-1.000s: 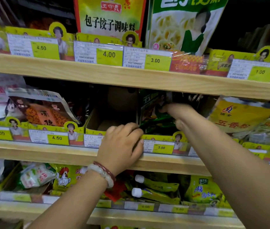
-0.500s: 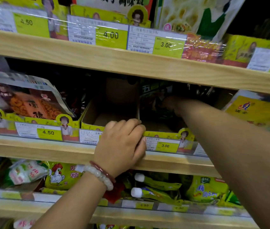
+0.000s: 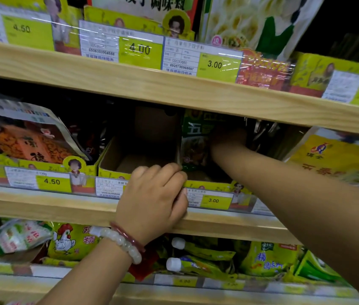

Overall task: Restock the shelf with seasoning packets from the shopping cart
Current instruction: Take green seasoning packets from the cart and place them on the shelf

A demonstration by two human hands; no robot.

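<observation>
Cardboard box [image 3: 117,157] on the middle wooden shelf [image 3: 42,208] looks bare inside; the left hand [image 3: 152,201] curls over its front edge. Just right of it, green seasoning packets [image 3: 194,137] stand where the right hand [image 3: 229,137] reaches deep, its grip hidden in shadow.

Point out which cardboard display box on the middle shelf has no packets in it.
The box just behind the left hand, above the half-covered price tag: only bare cardboard shows inside. The box to its right holds green packets, where the right hand reaches.
</observation>
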